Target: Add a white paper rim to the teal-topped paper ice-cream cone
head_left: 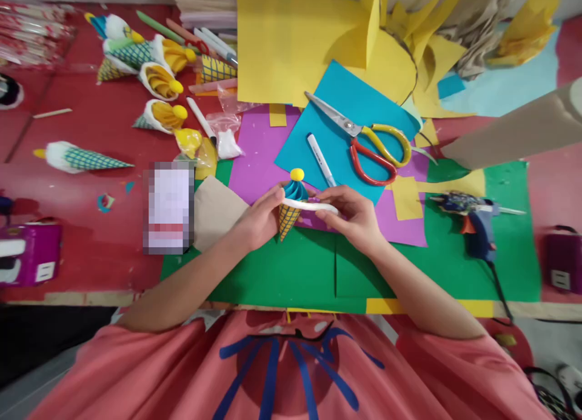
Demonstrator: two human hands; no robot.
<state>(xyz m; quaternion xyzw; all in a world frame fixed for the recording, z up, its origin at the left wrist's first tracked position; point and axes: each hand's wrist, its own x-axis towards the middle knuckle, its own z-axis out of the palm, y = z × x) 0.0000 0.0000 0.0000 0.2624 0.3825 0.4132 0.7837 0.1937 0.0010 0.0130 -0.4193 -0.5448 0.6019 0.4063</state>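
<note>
At the far left of the red bench (pixel 91 117) lie finished cones (pixel 86 158), each a lattice-printed paper point topped with white fluff and a yellow tip. More are clustered further back. Right of them sits a tan paper wedge (pixel 213 211), matte and creased.

Near the middle, above the green sheet (pixel 409 268), the left hand (pixel 261 220) has its fingers closed around the paper cone (pixel 288 219). The cone is yellow with a dark grid and points down and toward the person. It carries a blue pleated fan (pixel 295 190) and a round yellow ball (pixel 297 174) on top.

A white strip (pixel 311 205), thin, smooth and springy-looking, curves from the cone's rim to the right hand (pixel 357 217), whose fingers pinch its free end. By the look of it, the strip is being laid around the rim where cone meets fan. That seems to call for a level pull and a steady cone, so that the band sits flush without crushing the pleats.

Further right, on the blue sheet (pixel 354 105), lie a white marker (pixel 321 159) and steel scissors (pixel 364 144) with red and yellow handles. Yellow sheets (pixel 282 44) are piled beyond. At the right, a blue glue gun (pixel 473 220) rests on the green sheet with its nozzle pointing right.
</note>
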